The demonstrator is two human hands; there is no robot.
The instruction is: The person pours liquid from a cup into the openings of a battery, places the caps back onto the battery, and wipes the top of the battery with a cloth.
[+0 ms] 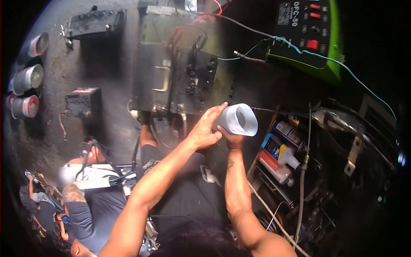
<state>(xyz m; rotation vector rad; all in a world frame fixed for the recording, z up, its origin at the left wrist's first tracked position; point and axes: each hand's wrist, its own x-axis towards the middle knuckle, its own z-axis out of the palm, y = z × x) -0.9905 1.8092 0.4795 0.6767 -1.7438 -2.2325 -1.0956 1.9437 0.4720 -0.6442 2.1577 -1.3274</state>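
Note:
A short grey-white tube-shaped roll (231, 121) is held up between my two hands, its wide open end tilted to the right. My left hand (206, 130) grips the roll's left end, with the fingers along its far side and the thumb near its lower edge. From below, my right hand (232, 139) holds the same roll; its fingers are mostly hidden behind it. Whether the roll is paper, film or plastic I cannot make out. Past the hands lies a dark flat case (156, 81) with a pale handle.
A green-and-black machine (299, 38) with red switches stands at the upper right, with cables trailing from it. Bottles (274, 165) fill a bin at the right. A black battery (83, 103) and several cans (28, 79) are on the left. Another person (100, 214) sits at lower left.

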